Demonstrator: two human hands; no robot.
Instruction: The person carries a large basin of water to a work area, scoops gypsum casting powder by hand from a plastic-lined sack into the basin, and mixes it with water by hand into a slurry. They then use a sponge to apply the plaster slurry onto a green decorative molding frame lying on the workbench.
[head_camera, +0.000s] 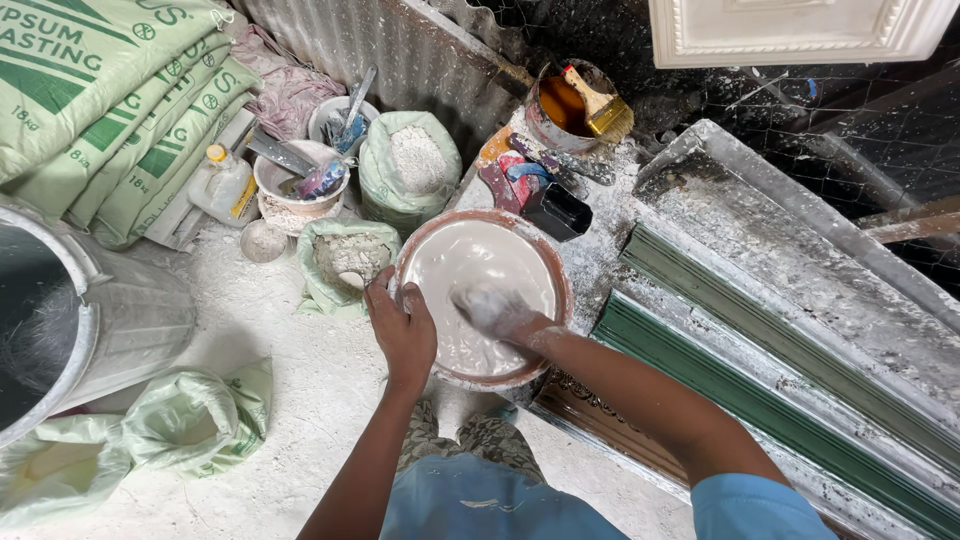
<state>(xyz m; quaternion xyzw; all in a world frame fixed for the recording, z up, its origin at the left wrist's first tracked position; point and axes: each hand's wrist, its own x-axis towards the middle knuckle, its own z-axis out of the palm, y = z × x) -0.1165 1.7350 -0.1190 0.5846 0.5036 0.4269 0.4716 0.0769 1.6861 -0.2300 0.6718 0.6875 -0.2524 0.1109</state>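
Bowl (545, 262), brown-rimmed, full of white plaster; left hand (402, 330) grips its rim, right hand (497, 312) coated, grip unclear.

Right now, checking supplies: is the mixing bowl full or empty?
Nearly full: white paste fills the bowl almost to its rim, right hand in it.

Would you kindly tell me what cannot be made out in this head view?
- Right hand: motion-blurred and coated in white paste, so its fingers are unclear.
- Round white-filled mixing bowl: depth hidden by paste.
- Grey metal bin: cut off by left edge.
- Left hand: fingertips hidden over the bowl rim.
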